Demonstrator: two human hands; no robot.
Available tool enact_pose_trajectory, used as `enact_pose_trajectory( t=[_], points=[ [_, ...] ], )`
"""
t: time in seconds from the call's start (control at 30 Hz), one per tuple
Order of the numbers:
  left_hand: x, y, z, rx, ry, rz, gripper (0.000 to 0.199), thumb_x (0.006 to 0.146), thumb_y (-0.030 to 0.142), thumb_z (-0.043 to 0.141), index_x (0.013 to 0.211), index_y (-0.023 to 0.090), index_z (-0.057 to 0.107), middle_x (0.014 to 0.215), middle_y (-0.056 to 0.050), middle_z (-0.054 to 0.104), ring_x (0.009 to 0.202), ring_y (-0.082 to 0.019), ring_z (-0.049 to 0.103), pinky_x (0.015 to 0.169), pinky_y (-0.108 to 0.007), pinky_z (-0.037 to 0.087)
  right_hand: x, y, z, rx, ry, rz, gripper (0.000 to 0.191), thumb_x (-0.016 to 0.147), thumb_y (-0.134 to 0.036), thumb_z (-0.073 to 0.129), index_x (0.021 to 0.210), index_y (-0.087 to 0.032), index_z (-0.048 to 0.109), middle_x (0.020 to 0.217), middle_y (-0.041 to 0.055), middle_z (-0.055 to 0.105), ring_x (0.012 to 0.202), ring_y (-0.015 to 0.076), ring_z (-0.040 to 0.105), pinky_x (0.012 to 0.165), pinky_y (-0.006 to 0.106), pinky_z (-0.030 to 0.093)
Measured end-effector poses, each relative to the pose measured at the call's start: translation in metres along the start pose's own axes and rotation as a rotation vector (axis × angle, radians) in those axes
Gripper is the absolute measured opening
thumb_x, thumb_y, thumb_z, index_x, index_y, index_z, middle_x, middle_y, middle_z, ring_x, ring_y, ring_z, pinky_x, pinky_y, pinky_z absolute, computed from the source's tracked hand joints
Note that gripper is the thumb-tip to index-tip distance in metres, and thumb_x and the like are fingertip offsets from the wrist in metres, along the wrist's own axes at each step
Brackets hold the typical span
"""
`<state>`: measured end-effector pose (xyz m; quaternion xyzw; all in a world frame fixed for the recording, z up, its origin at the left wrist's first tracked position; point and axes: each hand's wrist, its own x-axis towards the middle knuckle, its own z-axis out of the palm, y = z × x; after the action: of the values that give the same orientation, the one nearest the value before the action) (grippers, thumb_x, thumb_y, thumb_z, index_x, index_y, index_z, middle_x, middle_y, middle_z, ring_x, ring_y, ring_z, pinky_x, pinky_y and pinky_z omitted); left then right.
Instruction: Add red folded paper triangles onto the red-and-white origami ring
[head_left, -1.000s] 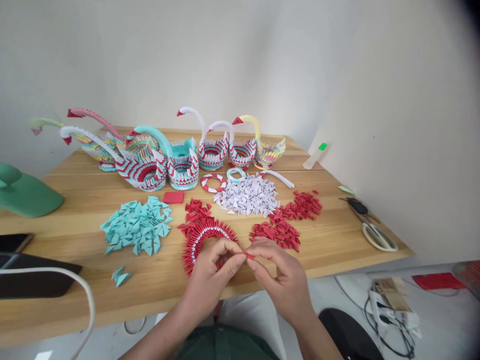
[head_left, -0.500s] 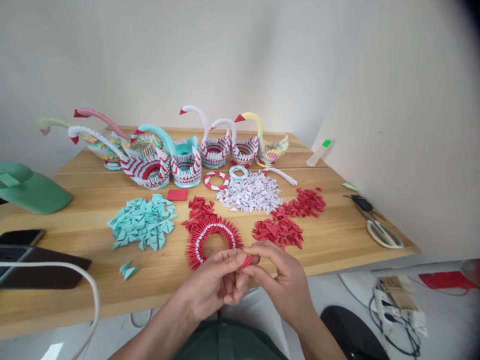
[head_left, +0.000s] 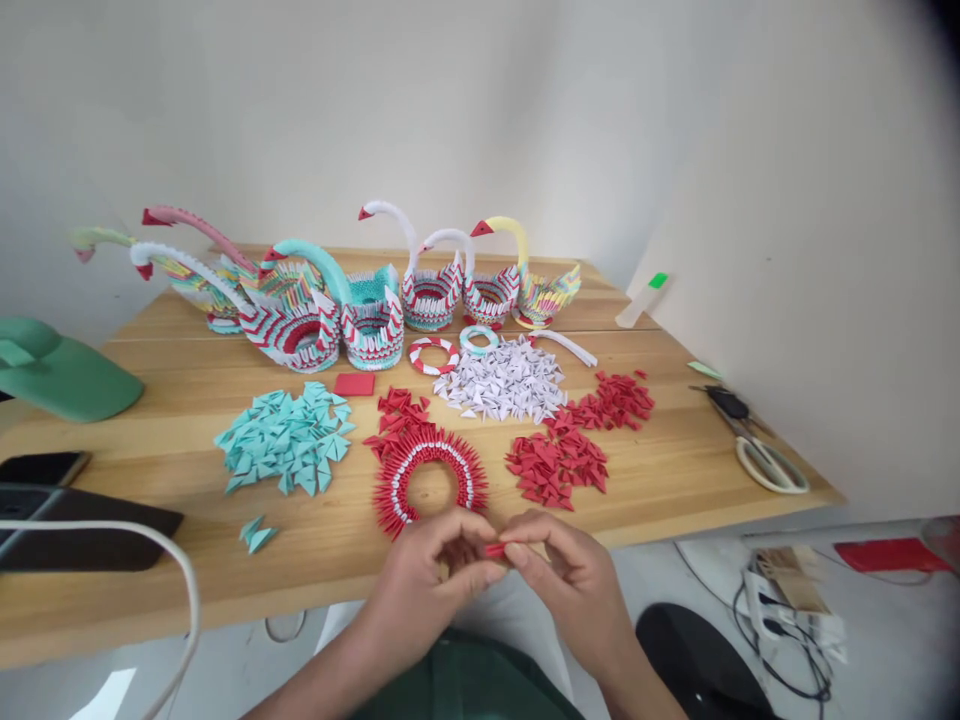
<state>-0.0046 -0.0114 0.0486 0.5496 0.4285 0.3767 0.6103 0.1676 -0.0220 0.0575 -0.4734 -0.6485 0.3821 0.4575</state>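
A small red folded paper piece (head_left: pixel 495 550) is pinched between the fingertips of my two hands, just off the table's front edge. My left hand (head_left: pixel 439 575) grips it from one side with thumb and fingers curled. From the other side, my right hand (head_left: pixel 574 580) has thumb and forefinger closed on it. Right behind my left hand lies a red ring of interlocked paper pieces (head_left: pixel 466 468) with a white band; its near edge is partly hidden by that hand. A pile of red paper triangles (head_left: pixel 556 465) lies beyond my right hand.
Piles of white (head_left: pixel 510 385) and turquoise paper triangles (head_left: pixel 281 440) lie on the wooden table (head_left: pixel 322 550). Several paper swans (head_left: pixel 300 330) stand behind, near two small paper rings (head_left: pixel 433 356). Scissors (head_left: pixel 769 465) lie right; a green cap (head_left: pixel 67 380), phone (head_left: pixel 45 468) and white cable (head_left: pixel 187 580) are left.
Both hands have moved slightly down, and the red paper piece has turned from slanted to nearly level. My left fingers have shifted, with the thumb now lower. The view has shifted slightly.
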Motion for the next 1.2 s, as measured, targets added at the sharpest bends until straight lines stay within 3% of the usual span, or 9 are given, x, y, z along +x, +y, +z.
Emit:
enact_pose_trajectory(
  t=[0.13, 0.27, 0.47, 0.6, 0.77, 0.87, 1.03, 1.1, 1.2],
  points=[
    [-0.005, -0.004, -0.003, 0.373, 0.054, 0.194, 0.019, 0.085, 0.03, 0.062, 0.071, 0.017, 0.062, 0.06, 0.0, 0.057, 0.058, -0.012, 0.052, 0.057, -0.022, 0.037, -0.006, 0.0, 0.006, 0.01, -0.032, 0.042, 0.012, 0.088, -0.025, 0.06, 0.082, -0.02, 0.069, 0.07, 0.0024, 0.069, 0.065, 0.0162, 0.064, 0.061, 0.025, 0.051],
    [-0.009, -0.002, -0.008, 0.485, -0.005, 0.358, 0.021, 0.092, 0.026, 0.05, 0.075, 0.017, 0.059, 0.067, -0.002, 0.06, 0.065, -0.012, 0.054, 0.061, -0.021, 0.037, -0.008, -0.001, 0.008, -0.091, -0.01, -0.05, 0.01, 0.088, -0.021, 0.059, 0.081, -0.021, 0.066, 0.069, 0.0011, 0.067, 0.063, 0.0155, 0.062, 0.06, 0.026, 0.049],
    [-0.009, -0.004, -0.012, 0.58, -0.132, 0.437, 0.023, 0.094, 0.02, 0.045, 0.074, 0.017, 0.055, 0.068, -0.001, 0.061, 0.066, -0.012, 0.055, 0.065, -0.023, 0.04, -0.014, 0.002, 0.014, -0.279, -0.002, -0.266, 0.014, 0.088, -0.013, 0.052, 0.08, -0.022, 0.058, 0.068, 0.0017, 0.062, 0.065, 0.0181, 0.058, 0.062, 0.032, 0.047],
    [-0.002, -0.009, -0.016, 0.578, 0.045, 0.538, 0.011, 0.09, 0.02, 0.054, 0.085, 0.02, 0.063, 0.077, -0.001, 0.07, 0.072, -0.013, 0.063, 0.068, -0.022, 0.045, -0.009, 0.011, -0.003, -0.446, 0.074, -0.406, 0.018, 0.086, -0.008, 0.055, 0.094, -0.023, 0.061, 0.076, 0.003, 0.068, 0.071, 0.0193, 0.062, 0.075, 0.039, 0.05],
    [0.002, -0.014, -0.034, 0.611, 0.334, 0.626, 0.013, 0.087, 0.013, 0.057, 0.091, 0.021, 0.066, 0.085, -0.003, 0.073, 0.08, -0.016, 0.066, 0.08, -0.028, 0.048, 0.016, 0.048, -0.055, -0.779, 0.349, -0.431, 0.019, 0.087, -0.012, 0.058, 0.101, -0.024, 0.064, 0.086, 0.0067, 0.071, 0.084, 0.0238, 0.064, 0.081, 0.041, 0.05],
    [-0.001, -0.024, -0.045, 0.669, 0.428, 0.638, 0.014, 0.086, 0.012, 0.056, 0.09, 0.02, 0.067, 0.085, -0.005, 0.072, 0.083, -0.018, 0.066, 0.08, -0.03, 0.049, 0.032, 0.064, -0.067, -0.928, 0.317, -0.343, 0.02, 0.09, -0.023, 0.057, 0.108, -0.021, 0.064, 0.098, 0.0099, 0.07, 0.093, 0.0257, 0.063, 0.085, 0.044, 0.049],
    [-0.006, -0.041, -0.053, 0.713, 0.479, 0.635, 0.013, 0.086, 0.011, 0.056, 0.091, 0.018, 0.066, 0.086, -0.005, 0.071, 0.085, -0.016, 0.064, 0.079, -0.027, 0.049, 0.05, 0.062, -0.041, -0.983, 0.024, -0.347, 0.027, 0.087, -0.031, 0.062, 0.112, -0.024, 0.064, 0.12, 0.0086, 0.064, 0.118, 0.0283, 0.053, 0.111, 0.054, 0.026],
    [-0.006, -0.043, -0.053, 0.72, 0.475, 0.638, 0.013, 0.086, 0.011, 0.056, 0.091, 0.018, 0.066, 0.086, -0.005, 0.071, 0.084, -0.015, 0.064, 0.079, -0.026, 0.049, 0.053, 0.063, -0.034, -0.985, -0.056, -0.334, 0.025, 0.087, -0.031, 0.063, 0.11, -0.024, 0.065, 0.122, 0.0076, 0.064, 0.121, 0.028, 0.052, 0.113, 0.055, 0.021],
    [-0.003, -0.042, -0.052, 0.709, 0.467, 0.634, 0.011, 0.087, 0.013, 0.056, 0.088, 0.017, 0.066, 0.084, -0.005, 0.07, 0.082, -0.015, 0.065, 0.077, -0.025, 0.049, 0.053, 0.072, -0.038, -0.982, -0.065, -0.314, 0.018, 0.088, -0.026, 0.06, 0.105, -0.024, 0.065, 0.116, 0.0073, 0.067, 0.115, 0.0257, 0.056, 0.113, 0.055, 0.021]
  ],
)
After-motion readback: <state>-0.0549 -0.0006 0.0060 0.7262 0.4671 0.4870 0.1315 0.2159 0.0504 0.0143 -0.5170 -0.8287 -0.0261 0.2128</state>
